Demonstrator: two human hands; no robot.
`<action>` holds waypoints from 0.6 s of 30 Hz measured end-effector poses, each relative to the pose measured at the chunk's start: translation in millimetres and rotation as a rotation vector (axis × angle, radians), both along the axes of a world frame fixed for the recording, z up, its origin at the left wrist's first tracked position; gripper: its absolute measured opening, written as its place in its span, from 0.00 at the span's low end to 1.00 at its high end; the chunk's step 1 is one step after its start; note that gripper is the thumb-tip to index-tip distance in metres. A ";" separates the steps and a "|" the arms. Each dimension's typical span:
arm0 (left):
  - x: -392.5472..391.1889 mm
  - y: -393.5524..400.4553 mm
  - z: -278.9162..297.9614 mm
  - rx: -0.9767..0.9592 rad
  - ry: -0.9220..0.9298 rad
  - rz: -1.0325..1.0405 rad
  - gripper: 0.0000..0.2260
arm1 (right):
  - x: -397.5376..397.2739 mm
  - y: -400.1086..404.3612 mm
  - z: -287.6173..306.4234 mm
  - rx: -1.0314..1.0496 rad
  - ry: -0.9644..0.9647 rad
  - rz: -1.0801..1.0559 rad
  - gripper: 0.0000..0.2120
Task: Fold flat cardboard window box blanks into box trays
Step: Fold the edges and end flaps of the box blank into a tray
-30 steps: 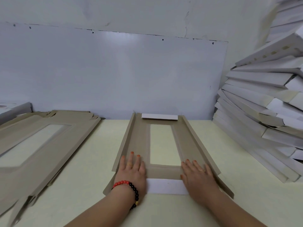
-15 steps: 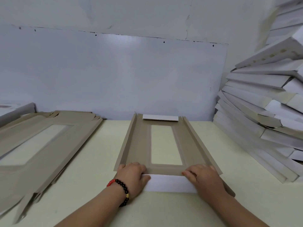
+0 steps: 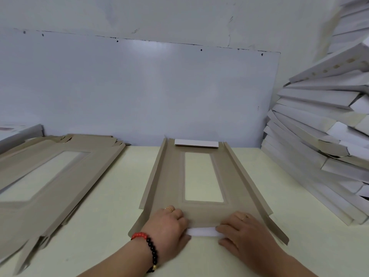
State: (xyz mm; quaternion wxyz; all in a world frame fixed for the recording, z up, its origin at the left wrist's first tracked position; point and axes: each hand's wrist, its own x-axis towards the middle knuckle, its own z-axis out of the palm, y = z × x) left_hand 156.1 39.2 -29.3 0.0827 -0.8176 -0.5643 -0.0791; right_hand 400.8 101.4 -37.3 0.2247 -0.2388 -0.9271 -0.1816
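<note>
Both hands pinch the blank's near flap — between them.

Even, soft light; faint glare on the wall panel; wide-angle bending and blur at edges.

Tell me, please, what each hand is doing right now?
Left hand: curled, gripping the near flap.
Right hand: curled, gripping the same flap.
</note>
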 end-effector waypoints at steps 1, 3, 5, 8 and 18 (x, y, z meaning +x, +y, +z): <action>-0.3 2.6 -1.9 0.000 0.006 0.016 0.14 | -1.1 1.9 0.2 -0.008 -0.021 -0.007 0.09; 0.9 6.6 -0.9 -0.045 -0.029 0.029 0.13 | -2.5 5.7 -0.4 0.014 -0.030 -0.019 0.06; 0.8 10.1 2.5 -0.071 -0.093 0.026 0.14 | -4.6 8.8 -2.1 0.039 -0.036 -0.021 0.03; -1.5 16.4 7.1 -0.071 -0.113 -0.010 0.13 | -6.8 13.5 -5.2 -0.008 -0.073 -0.074 0.11; 1.4 41.9 19.2 -0.308 -0.003 0.206 0.16 | -24.6 38.8 15.9 -0.299 -0.211 -0.314 0.11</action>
